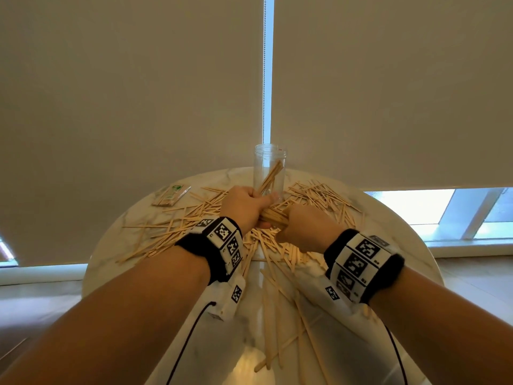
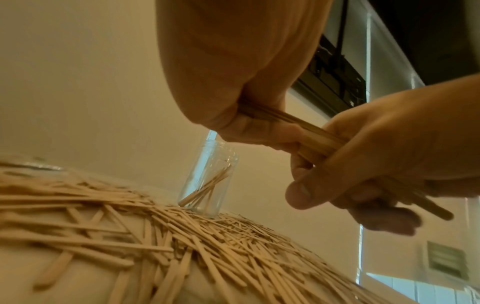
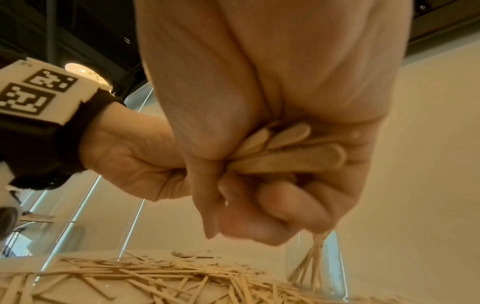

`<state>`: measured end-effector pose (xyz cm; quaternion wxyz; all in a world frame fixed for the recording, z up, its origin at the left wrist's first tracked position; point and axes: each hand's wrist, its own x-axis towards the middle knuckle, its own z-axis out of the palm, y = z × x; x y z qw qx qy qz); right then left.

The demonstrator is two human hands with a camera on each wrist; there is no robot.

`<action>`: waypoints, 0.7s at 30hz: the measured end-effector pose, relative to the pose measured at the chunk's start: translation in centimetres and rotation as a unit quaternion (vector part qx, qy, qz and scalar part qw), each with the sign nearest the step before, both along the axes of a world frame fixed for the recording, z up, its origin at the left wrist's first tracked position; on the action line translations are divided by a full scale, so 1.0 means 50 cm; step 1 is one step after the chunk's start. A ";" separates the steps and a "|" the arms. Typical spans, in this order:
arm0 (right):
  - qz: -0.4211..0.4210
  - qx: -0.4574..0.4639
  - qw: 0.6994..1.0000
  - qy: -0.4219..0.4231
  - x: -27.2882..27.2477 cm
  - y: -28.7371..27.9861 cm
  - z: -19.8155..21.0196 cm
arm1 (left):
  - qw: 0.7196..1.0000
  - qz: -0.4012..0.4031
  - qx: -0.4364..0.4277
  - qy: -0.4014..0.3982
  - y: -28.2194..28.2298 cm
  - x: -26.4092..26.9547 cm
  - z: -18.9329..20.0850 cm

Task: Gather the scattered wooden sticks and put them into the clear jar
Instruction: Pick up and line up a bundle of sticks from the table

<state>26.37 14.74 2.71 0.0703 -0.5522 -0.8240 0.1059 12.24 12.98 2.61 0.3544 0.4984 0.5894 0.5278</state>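
Both hands are closed round one bundle of sticks (image 1: 273,216), held level just above the middle of the round bench (image 1: 388,218): the left hand (image 1: 245,208) wraps its fingers round one end, the right hand (image 1: 302,227) grips the other end, where rounded stick tips poke out of the fist in the right wrist view. The jar (image 1: 269,170) stands upright at twelve o'clock from the hands, just beyond them, open-mouthed, with a few sticks leaning inside. Loose sticks (image 1: 172,232) lie fanned across the bench from nine o'clock round to six. This looks like the squaring-up step, a handful gathered but not yet loaded. Next the bundle needs tipping on end, one hand letting go, and lowering into the jar mouth without stray ends catching the rim.
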 end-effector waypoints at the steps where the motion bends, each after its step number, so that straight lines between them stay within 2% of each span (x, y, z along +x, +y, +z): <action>1: -0.003 0.030 1.000 -0.002 0.003 0.002 -0.002 | 1.000 0.020 0.000 -0.012 0.003 -0.002 -0.002; 3: -0.017 0.090 0.996 -0.001 0.010 0.007 -0.006 | 0.997 0.063 0.000 -0.038 0.012 -0.012 -0.008; 6: -0.012 0.119 0.993 0.024 0.013 0.012 -0.008 | 0.992 0.095 -0.002 -0.085 0.019 -0.021 -0.011; 9: -0.021 0.148 0.989 0.008 0.008 0.018 -0.005 | 0.988 0.075 -0.040 -0.130 0.015 -0.005 -0.008; 11: -0.035 0.178 0.983 -0.037 0.010 0.020 0.003 | 0.984 0.051 -0.085 -0.151 0.009 0.004 -0.006; 14: -0.029 0.185 0.980 -0.068 0.018 0.025 0.007 | 0.988 0.027 -0.134 -0.067 0.010 -0.002 -0.011; 18: -0.012 0.138 0.989 -0.053 0.028 0.035 0.008 | 0.996 0.028 -0.070 0.051 0.030 -0.015 -0.020; 21: 0.038 0.078 0.996 -0.011 0.025 0.033 0.011 | 0.996 0.024 -0.052 0.062 0.044 -0.014 -0.033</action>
